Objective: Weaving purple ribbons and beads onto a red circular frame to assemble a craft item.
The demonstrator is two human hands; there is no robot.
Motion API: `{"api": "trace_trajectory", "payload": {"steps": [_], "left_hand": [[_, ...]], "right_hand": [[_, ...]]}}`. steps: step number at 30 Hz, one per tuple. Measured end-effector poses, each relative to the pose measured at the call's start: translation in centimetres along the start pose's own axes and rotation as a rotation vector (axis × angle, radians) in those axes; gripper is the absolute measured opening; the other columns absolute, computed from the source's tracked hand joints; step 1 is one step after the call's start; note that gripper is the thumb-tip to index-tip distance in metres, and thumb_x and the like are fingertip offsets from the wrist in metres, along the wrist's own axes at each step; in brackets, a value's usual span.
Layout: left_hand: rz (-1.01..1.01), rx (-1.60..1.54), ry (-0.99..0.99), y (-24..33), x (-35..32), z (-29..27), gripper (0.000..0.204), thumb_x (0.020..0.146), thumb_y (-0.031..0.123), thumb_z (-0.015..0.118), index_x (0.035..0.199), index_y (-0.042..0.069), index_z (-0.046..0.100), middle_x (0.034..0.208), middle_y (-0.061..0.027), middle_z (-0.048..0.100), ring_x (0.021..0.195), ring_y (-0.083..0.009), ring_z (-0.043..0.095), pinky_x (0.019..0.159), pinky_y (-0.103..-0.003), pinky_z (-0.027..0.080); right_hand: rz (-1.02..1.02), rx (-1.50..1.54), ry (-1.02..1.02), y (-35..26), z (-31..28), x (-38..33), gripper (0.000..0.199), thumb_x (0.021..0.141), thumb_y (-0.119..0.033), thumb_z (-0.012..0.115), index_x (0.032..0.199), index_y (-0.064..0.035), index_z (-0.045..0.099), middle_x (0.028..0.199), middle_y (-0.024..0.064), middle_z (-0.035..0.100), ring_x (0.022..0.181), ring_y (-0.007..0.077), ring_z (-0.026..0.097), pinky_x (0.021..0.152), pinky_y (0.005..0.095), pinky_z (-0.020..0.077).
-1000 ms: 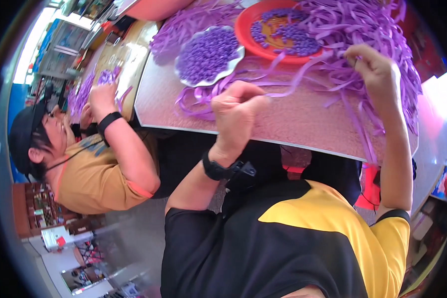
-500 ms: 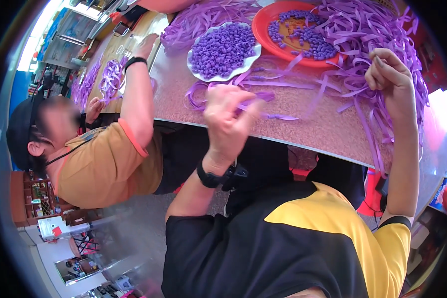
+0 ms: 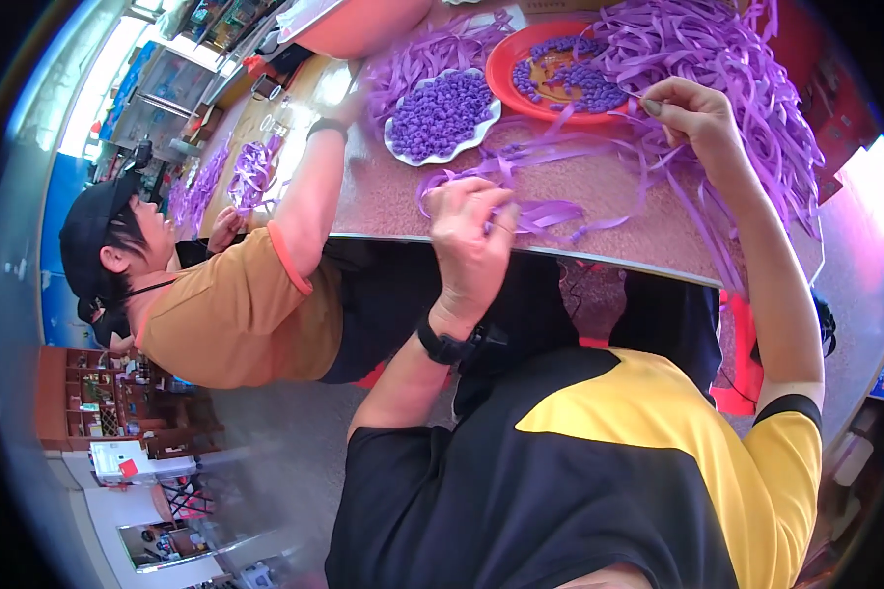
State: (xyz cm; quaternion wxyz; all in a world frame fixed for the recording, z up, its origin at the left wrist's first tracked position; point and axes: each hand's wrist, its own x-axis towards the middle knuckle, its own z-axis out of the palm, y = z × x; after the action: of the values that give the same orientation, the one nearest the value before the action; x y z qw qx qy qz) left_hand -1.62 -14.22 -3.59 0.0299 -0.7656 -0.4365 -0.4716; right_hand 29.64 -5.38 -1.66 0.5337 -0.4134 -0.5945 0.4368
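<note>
My left hand (image 3: 471,236) hovers over the table's near edge, its fingers curled. Whatever lies inside that grip is hidden or too small to name. Just beyond it, loose purple ribbon strips (image 3: 545,213) with small beads stretch across the table. Farther right, my right hand (image 3: 697,116) is raised beside a large heap of purple ribbons (image 3: 707,44). Its thumb and index finger are pinched together on something thin I cannot identify, close to the orange-red plate (image 3: 502,74) with scattered purple beads (image 3: 599,90). Left of that, a white scalloped dish (image 3: 399,152) holds many purple beads (image 3: 442,116).
On my left, a person in a brown shirt (image 3: 236,309) and dark cap works at the same table, with a ribbon bundle (image 3: 253,172) before them. A pink basin (image 3: 363,25) stands at the back. The table's metal edge (image 3: 638,270) runs below my hands.
My right hand has moved left and away from me, toward the orange-red plate. My left hand remains low near the table edge, less blurred. The whole view has shifted slightly.
</note>
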Motion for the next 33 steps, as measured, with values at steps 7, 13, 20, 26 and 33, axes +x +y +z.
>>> {"api": "trace_trajectory", "payload": {"steps": [7, 13, 20, 26, 33], "left_hand": [[-0.032, 0.165, 0.005, -5.5, 1.9, -2.2, 0.018, 0.075, -0.007, 0.066, 0.088, 0.005, 0.072, 0.091, -0.0101, 0.066, 0.090, -0.0301, 0.059, 0.082, -0.040, 0.047], [-0.031, 0.181, -0.304, -6.1, 3.5, -2.4, 0.028, 0.076, 0.003, 0.062, 0.100, 0.008, 0.074, 0.096, -0.0116, 0.067, 0.098, -0.0305, 0.057, 0.089, -0.041, 0.046], [-0.149, 0.061, -0.541, -5.6, 2.6, -4.7, 0.067, 0.071, 0.032, 0.081, 0.129, 0.004, 0.061, 0.124, -0.0163, 0.057, 0.120, -0.0345, 0.050, 0.105, -0.043, 0.039], [0.003, 0.257, -0.308, -4.9, 0.4, -1.9, 0.059, 0.073, 0.044, 0.081, 0.121, 0.015, 0.064, 0.105, -0.0099, 0.055, 0.104, -0.0308, 0.050, 0.085, -0.048, 0.045], [0.001, 0.222, -0.116, -5.2, 0.1, 2.0, 0.016, 0.090, 0.020, 0.063, 0.082, 0.006, 0.061, 0.082, -0.0132, 0.061, 0.080, -0.0344, 0.062, 0.070, -0.047, 0.050]], "right_hand": [[-0.074, -0.190, -0.023, 0.5, 0.6, 0.5, 0.007, 0.090, -0.011, 0.068, 0.092, -0.0051, 0.071, 0.068, -0.0062, 0.055, 0.055, 0.0021, 0.045, 0.051, 0.0194, 0.0365], [-0.089, -0.199, 0.004, 0.9, 0.4, 0.4, 0.010, 0.086, -0.013, 0.073, 0.093, -0.0062, 0.074, 0.065, -0.0075, 0.053, 0.054, 0.0013, 0.045, 0.050, 0.0212, 0.0362], [-0.092, -0.272, -0.036, 0.1, 1.5, 0.8, 0.010, 0.086, -0.009, 0.067, 0.093, -0.0038, 0.071, 0.070, -0.0048, 0.057, 0.060, 0.0043, 0.047, 0.054, 0.0225, 0.0368], [-0.081, -0.340, -0.048, 1.3, -0.6, 0.0, 0.010, 0.087, -0.005, 0.062, 0.094, -0.0038, 0.070, 0.072, -0.0066, 0.055, 0.060, 0.0024, 0.043, 0.053, 0.0207, 0.0317], [-0.037, -0.269, -0.121, 2.8, -0.7, 0.0, 0.006, 0.092, -0.006, 0.065, 0.095, -0.0048, 0.070, 0.070, -0.0080, 0.051, 0.056, 0.0008, 0.040, 0.051, 0.0182, 0.0305]]}}
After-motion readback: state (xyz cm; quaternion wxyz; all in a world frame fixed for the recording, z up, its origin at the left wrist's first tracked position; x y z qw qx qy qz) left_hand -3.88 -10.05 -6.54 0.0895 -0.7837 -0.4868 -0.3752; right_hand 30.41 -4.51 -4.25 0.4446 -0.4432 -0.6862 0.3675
